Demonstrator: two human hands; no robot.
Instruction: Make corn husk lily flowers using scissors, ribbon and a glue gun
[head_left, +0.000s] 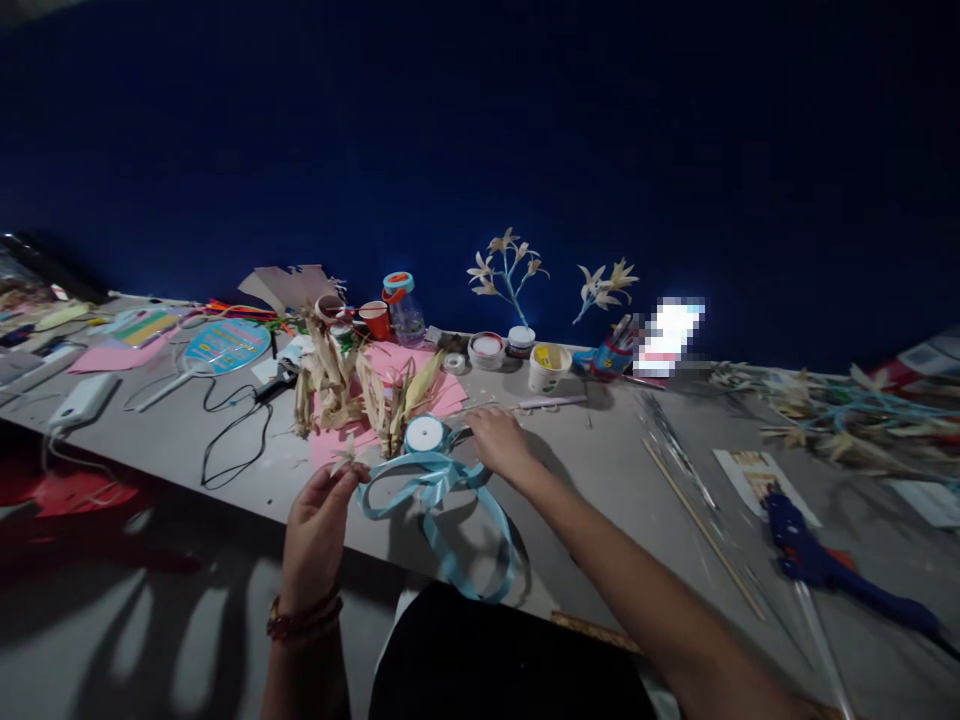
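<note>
My left hand [319,525] is closed in a pinch on a small pale husk flower [345,458], whose petals show above the fingertips. My right hand [499,442] rests low over the table beside the ribbon spool [425,433], fingers curled downward. What those fingers hold, if anything, is hidden. Loops of light blue ribbon [504,530] spread between my two hands and hang over the table's front edge. Behind the spool, dried corn husks [330,385] lie on pink paper [450,393].
Husk flowers on blue stems [512,270] stand at the back by a white-lidded jar [521,341] and a paper cup [545,370]. To the right lie a blue glue gun [810,555], a thin stick [701,525] and wires [679,450]. A round fan [229,345] lies left.
</note>
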